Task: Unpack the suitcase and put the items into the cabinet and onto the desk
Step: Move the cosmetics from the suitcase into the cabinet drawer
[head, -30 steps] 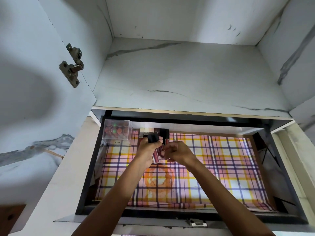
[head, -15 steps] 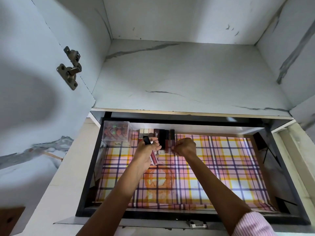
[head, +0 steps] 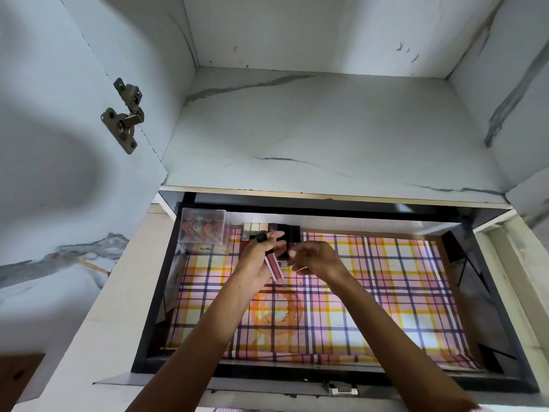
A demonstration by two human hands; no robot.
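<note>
An open cabinet drawer [head: 154,316] is lined with pink, yellow and purple plaid paper [head: 386,292]. My left hand [head: 255,263] grips a red lip gloss tube [head: 274,269] with a black cap, held slanted over the back left of the drawer. My right hand [head: 318,258] hovers just to the right of the tube with fingers loosely bent, holding nothing. Behind both hands, a row of gold and black lipstick tubes [head: 292,231] stands against the drawer's back wall, partly hidden by my fingers.
A clear plastic box [head: 203,226] of small round items sits in the drawer's back left corner. Above the drawer is a marble-patterned shelf [head: 326,129]. The cabinet door [head: 59,144] stands open at left on a metal hinge [head: 124,114].
My right hand reached to the row at the back of the drawer, then drew back toward my left hand. Fewer tubes show in my left hand than a second ago.
</note>
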